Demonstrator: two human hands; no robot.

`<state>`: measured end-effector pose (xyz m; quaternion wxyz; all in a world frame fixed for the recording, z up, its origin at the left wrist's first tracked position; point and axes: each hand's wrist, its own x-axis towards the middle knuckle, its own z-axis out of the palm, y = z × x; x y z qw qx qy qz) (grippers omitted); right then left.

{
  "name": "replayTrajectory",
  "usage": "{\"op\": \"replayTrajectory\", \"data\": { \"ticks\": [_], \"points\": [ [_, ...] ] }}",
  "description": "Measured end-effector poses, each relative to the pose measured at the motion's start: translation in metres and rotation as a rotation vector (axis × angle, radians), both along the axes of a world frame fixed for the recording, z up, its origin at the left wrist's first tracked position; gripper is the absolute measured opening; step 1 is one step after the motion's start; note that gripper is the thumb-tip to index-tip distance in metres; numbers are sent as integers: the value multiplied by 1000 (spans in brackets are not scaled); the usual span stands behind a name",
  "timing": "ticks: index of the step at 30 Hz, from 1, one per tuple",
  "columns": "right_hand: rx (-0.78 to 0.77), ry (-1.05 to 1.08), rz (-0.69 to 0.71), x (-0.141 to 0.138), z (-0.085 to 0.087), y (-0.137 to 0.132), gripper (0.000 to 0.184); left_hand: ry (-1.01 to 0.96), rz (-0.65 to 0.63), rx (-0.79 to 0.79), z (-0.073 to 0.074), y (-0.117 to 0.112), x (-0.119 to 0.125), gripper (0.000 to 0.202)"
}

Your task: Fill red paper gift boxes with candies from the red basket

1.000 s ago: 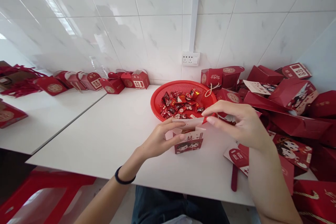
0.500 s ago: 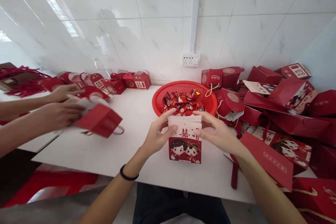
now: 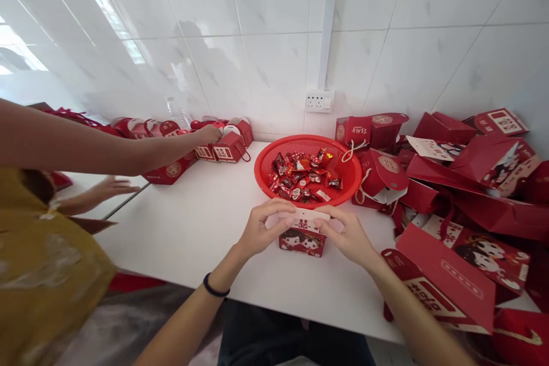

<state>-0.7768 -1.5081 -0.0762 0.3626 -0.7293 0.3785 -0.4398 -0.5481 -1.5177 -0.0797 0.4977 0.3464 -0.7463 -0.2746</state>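
A small red and white candy box [image 3: 302, 243] with two cartoon figures on its front stands upright on the table before me. My left hand [image 3: 265, 227] is closed on the left side of its white top edge, thumb in front. On the right side, my right hand [image 3: 348, 235] grips the same top edge, fingers behind it. Just beyond the box sits a red plastic basket [image 3: 262, 167] of wrapped candies [image 3: 302, 174].
Red gift boxes and bags [image 3: 454, 263] are heaped at the right. Several red boxes [image 3: 229, 147] line the wall at left, where a co-worker's arm [image 3: 167, 151] reaches across the white table [image 3: 201, 223]. A wall socket [image 3: 319, 101] is behind the basket.
Both my hands have come lower at the box, whose top now sits lower and folded together. The co-worker has leaned in and the red box they carried now appears among those by the wall.
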Motion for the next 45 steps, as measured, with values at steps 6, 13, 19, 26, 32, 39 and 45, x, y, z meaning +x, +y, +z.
{"op": "replayTrajectory", "data": {
  "ticks": [6, 13, 19, 26, 32, 39, 45],
  "points": [
    [-39, -80, -29, 4, -12, 0, 21, 55, 47, 235, -6, 1, -1, 30],
    [-121, -59, -1, -1, -12, 3, 22, 170, 11, 325, -3, 8, 4, 28],
    [-186, -76, -61, -8, -14, 3, 21, 370, 189, 403, 12, 6, 32, 35],
    [-141, -98, -106, -13, -14, 2, 16, 718, 799, 97, 47, -16, 114, 36],
    [-123, -131, -101, -12, -14, 0, 13, 752, 1095, 23, 70, -67, 172, 18],
    [-95, -172, -189, -18, -16, -6, 14, 373, 1303, 190, 65, -130, 193, 31],
    [-111, -157, -216, -21, -13, -7, 17, -83, 1356, 325, 66, -126, 193, 28]
  ]
}}
